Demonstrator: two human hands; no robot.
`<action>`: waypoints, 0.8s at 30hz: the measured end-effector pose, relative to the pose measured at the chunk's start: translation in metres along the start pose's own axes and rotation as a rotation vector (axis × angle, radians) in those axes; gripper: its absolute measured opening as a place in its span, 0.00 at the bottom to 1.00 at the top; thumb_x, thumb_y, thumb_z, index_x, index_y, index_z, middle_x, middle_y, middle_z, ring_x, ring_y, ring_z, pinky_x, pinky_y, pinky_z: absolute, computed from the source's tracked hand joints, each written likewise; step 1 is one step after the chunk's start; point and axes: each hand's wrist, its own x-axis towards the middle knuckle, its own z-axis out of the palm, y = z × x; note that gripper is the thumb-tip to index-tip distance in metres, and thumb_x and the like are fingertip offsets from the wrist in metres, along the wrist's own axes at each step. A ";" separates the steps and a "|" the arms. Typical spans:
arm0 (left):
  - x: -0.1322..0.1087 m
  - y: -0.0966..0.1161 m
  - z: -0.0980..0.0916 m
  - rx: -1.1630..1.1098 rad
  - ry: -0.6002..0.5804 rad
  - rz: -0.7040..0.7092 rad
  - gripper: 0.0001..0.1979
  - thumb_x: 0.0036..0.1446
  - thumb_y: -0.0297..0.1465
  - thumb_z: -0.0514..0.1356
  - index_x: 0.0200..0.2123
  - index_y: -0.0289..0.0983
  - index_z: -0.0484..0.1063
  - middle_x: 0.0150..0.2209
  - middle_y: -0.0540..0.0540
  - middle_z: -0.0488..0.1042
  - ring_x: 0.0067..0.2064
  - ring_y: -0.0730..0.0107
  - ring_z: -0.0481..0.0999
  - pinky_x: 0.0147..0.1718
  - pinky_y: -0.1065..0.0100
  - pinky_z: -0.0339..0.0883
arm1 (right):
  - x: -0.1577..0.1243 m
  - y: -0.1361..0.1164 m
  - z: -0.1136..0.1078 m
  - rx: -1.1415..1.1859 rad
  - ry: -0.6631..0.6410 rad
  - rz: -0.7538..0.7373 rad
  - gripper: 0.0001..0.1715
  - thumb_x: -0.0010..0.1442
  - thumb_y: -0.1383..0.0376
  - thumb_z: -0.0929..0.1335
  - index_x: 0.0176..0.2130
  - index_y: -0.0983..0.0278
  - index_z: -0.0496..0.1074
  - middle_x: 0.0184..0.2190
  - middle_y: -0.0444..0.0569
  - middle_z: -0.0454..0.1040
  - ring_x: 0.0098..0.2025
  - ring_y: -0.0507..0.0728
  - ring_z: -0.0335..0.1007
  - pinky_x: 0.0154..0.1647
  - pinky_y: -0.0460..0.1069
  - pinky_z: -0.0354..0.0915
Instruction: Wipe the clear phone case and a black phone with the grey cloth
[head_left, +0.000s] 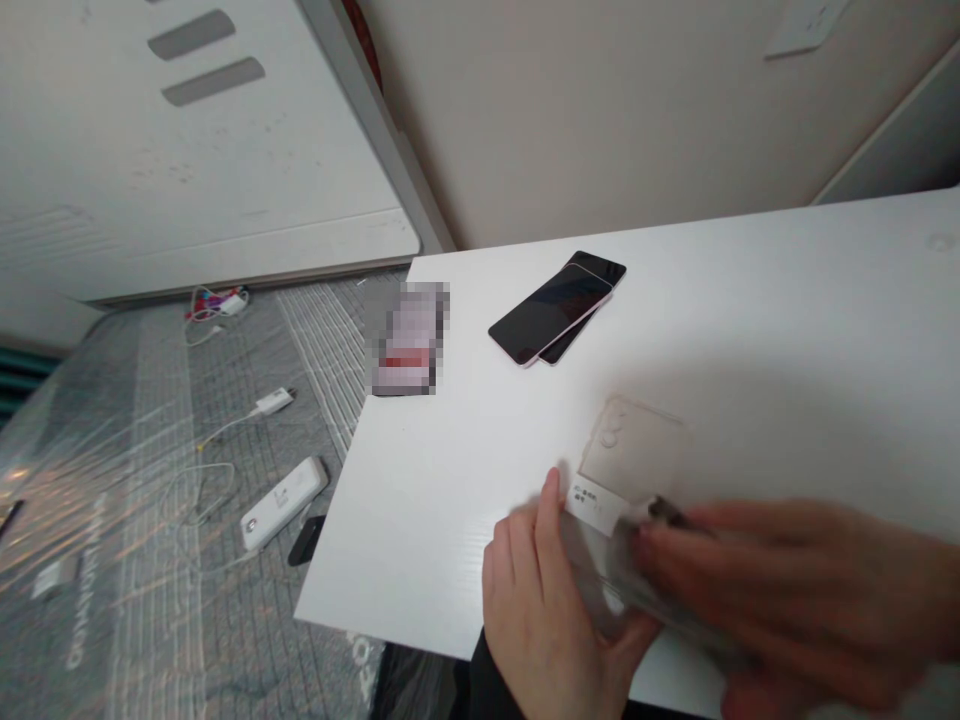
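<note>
A clear phone case [637,440] with camera cut-outs and a white printed label [596,503] lies near the front of the white table. My left hand [544,590] grips its lower left edge, fingers along the side and thumb at the bottom. Over the case's lower right part is my right hand [795,590], smeared by motion. Its fingers are closed on something greyish with a dark tip, too blurred to name. That hand hides the case's lower right corner. Two dark-screened phones [555,310] lie overlapped farther back on the table.
A pixelated pinkish item [409,340] lies at the table's left edge. On the plastic-covered surface to the left are a white power bank [285,502], a small black object [306,540], a charger [274,401] and cables. A wall [637,110] stands behind the white table [825,300].
</note>
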 end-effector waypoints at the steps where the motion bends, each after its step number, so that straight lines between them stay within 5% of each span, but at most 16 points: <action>1: 0.000 0.000 0.000 0.005 0.005 -0.002 0.53 0.62 0.65 0.61 0.75 0.33 0.56 0.51 0.38 0.77 0.47 0.53 0.78 0.44 0.55 0.75 | -0.002 0.003 -0.001 -0.072 -0.026 0.036 0.30 0.81 0.52 0.59 0.43 0.62 0.83 0.41 0.46 0.88 0.53 0.57 0.79 0.57 0.53 0.73; 3: 0.000 0.000 0.000 0.013 0.011 0.001 0.54 0.61 0.66 0.62 0.75 0.33 0.56 0.52 0.38 0.77 0.48 0.52 0.78 0.45 0.54 0.75 | -0.005 0.007 -0.002 -0.180 -0.090 0.112 0.29 0.78 0.47 0.63 0.50 0.66 0.82 0.47 0.50 0.88 0.54 0.62 0.79 0.54 0.57 0.74; 7: 0.000 0.002 0.001 -0.014 -0.002 -0.008 0.53 0.63 0.65 0.60 0.75 0.33 0.56 0.51 0.38 0.77 0.47 0.53 0.78 0.45 0.54 0.74 | -0.004 0.005 -0.002 0.005 -0.046 0.044 0.36 0.81 0.49 0.55 0.37 0.60 0.83 0.41 0.48 0.86 0.53 0.55 0.77 0.64 0.49 0.68; 11: 0.000 0.002 0.001 0.002 0.008 -0.034 0.52 0.63 0.65 0.59 0.75 0.34 0.57 0.52 0.38 0.77 0.49 0.52 0.78 0.46 0.53 0.74 | -0.002 0.005 -0.002 -0.163 -0.098 0.135 0.32 0.78 0.47 0.62 0.49 0.69 0.82 0.46 0.54 0.86 0.54 0.63 0.76 0.61 0.57 0.69; 13: 0.000 0.001 0.001 0.009 0.007 -0.010 0.52 0.63 0.65 0.60 0.75 0.33 0.56 0.51 0.38 0.77 0.48 0.53 0.78 0.45 0.55 0.74 | -0.001 0.003 0.001 -0.078 -0.103 0.101 0.34 0.79 0.46 0.60 0.46 0.67 0.83 0.46 0.52 0.87 0.54 0.61 0.77 0.63 0.55 0.67; 16: 0.001 0.000 0.000 0.004 0.003 0.016 0.53 0.62 0.65 0.61 0.75 0.33 0.56 0.50 0.38 0.77 0.46 0.54 0.78 0.42 0.56 0.74 | 0.001 -0.002 0.007 0.021 -0.064 0.014 0.37 0.81 0.48 0.54 0.44 0.63 0.84 0.46 0.49 0.86 0.59 0.57 0.74 0.72 0.52 0.59; 20: -0.001 0.001 0.001 0.001 0.017 -0.006 0.54 0.62 0.66 0.60 0.75 0.33 0.56 0.52 0.37 0.77 0.49 0.52 0.78 0.47 0.54 0.75 | -0.001 -0.003 0.015 -0.130 -0.164 0.178 0.48 0.76 0.38 0.56 0.60 0.77 0.76 0.58 0.59 0.82 0.66 0.69 0.68 0.80 0.64 0.42; 24: -0.002 0.001 0.001 0.000 0.025 0.010 0.55 0.61 0.65 0.62 0.75 0.31 0.56 0.53 0.36 0.77 0.49 0.51 0.78 0.48 0.52 0.76 | 0.001 -0.003 0.016 0.040 -0.190 0.039 0.46 0.76 0.37 0.55 0.64 0.69 0.75 0.65 0.51 0.79 0.76 0.61 0.58 0.83 0.59 0.37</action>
